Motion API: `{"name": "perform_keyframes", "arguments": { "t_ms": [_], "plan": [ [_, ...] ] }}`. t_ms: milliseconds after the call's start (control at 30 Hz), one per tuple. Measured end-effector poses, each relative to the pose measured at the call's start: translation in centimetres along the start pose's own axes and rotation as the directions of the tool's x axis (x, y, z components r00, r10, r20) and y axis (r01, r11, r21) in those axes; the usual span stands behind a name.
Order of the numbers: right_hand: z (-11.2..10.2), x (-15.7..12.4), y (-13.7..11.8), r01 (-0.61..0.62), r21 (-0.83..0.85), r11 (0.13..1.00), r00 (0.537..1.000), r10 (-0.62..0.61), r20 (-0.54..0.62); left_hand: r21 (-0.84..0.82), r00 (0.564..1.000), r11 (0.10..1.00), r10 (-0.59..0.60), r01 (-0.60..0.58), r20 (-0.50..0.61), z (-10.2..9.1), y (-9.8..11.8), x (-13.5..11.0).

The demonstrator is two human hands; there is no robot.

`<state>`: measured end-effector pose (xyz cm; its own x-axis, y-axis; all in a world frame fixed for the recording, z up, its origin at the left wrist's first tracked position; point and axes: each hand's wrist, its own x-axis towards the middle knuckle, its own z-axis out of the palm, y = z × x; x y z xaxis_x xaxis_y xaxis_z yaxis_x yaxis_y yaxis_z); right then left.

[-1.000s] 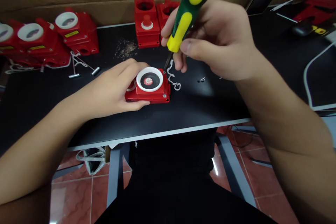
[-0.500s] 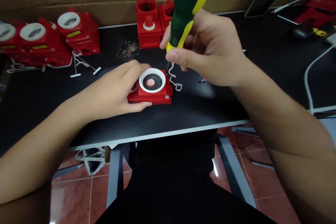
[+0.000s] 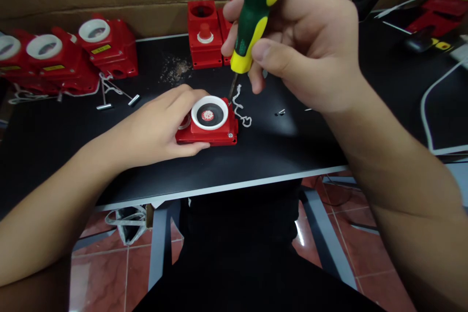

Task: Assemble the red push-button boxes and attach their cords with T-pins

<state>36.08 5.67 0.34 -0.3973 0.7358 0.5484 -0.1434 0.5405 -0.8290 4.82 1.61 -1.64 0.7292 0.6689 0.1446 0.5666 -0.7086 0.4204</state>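
Note:
A flat red cover [image 3: 208, 132] with a white ring and black centre lies on the black table [image 3: 256, 156]. My left hand [image 3: 161, 124] grips its left side, fingers curled over the top edge and thumb along the front. My right hand [image 3: 303, 44] is closed round a green and yellow screwdriver [image 3: 252, 19], held nearly upright. Its thin blade comes down to the cover's far right corner. A white cord [image 3: 242, 107] curls on the table just right of the cover.
Several red boxes with white rings [image 3: 95, 48] stand at the back left, with cords and metal pins [image 3: 106, 105] before them. Two open red boxes [image 3: 204, 34] stand at the back centre against a cardboard wall. Small screws [image 3: 281, 112] lie right; white cables [image 3: 431, 97] far right.
The screwdriver has stayed on the cover's far right corner while my right hand shifted its grip on the handle, dipping lower and then rising. My left hand has kept hold of the cover.

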Motion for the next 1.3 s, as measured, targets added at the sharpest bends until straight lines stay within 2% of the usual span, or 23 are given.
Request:
{"name": "perform_keyframes", "arguments": {
  "t_ms": [133, 233, 467, 633, 733, 867, 967, 1100, 1300],
  "plan": [
    [-0.3, 0.2, 0.1, 0.014, -0.083, 0.996, 1.0, -0.012, 0.023, -0.005, 1.0, 1.0, -0.019, 0.019, 0.005, 0.0, 0.0, 0.0],
    [-0.5, 0.4, 0.6, -0.029, -0.149, 0.988, 0.999, 0.025, -0.027, -0.015, 1.0, 1.0, -0.007, 0.007, 0.01, 0.1, 0.0, 0.0],
    [-0.3, 0.8, 1.8, 0.02, -0.065, 0.998, 0.999, -0.023, -0.036, -0.019, 0.999, 0.999, 0.041, -0.041, 0.017, 0.2, 0.4, 0.0],
    [-0.9, 0.7, 1.1, 0.001, -0.127, 0.992, 0.999, 0.003, 0.039, -0.034, 0.999, 0.999, 0.022, -0.021, 0.024, 0.1, 0.4, 0.1],
    [-1.1, 0.2, 0.2, 0.005, -0.163, 0.987, 1.0, -0.004, 0.012, -0.035, 1.0, 0.999, 0.014, -0.013, 0.018, 0.1, 0.2, 0.0],
    [-1.2, -0.4, -0.8, -0.009, -0.097, 0.995, 1.0, 0.009, 0.004, -0.026, 1.0, 1.0, 0.014, -0.013, 0.011, 0.2, 0.1, -0.2],
    [-1.2, -0.5, -1.1, -0.032, -0.069, 0.997, 0.999, 0.034, 0.032, -0.023, 1.0, 1.0, 0.013, -0.013, 0.006, 0.2, 0.1, -0.2],
    [-1.1, -0.4, -1.1, -0.078, -0.1, 0.992, 0.997, 0.078, -0.01, -0.027, 1.0, 0.999, 0.029, -0.029, 0.007, 0.2, 0.2, -0.1],
    [-1.4, -0.1, -0.4, 0.017, -0.16, 0.987, 1.0, -0.016, 0.007, -0.03, 0.999, 0.999, 0.044, -0.043, 0.017, 0.1, 0.3, 0.0]
  ]
}}
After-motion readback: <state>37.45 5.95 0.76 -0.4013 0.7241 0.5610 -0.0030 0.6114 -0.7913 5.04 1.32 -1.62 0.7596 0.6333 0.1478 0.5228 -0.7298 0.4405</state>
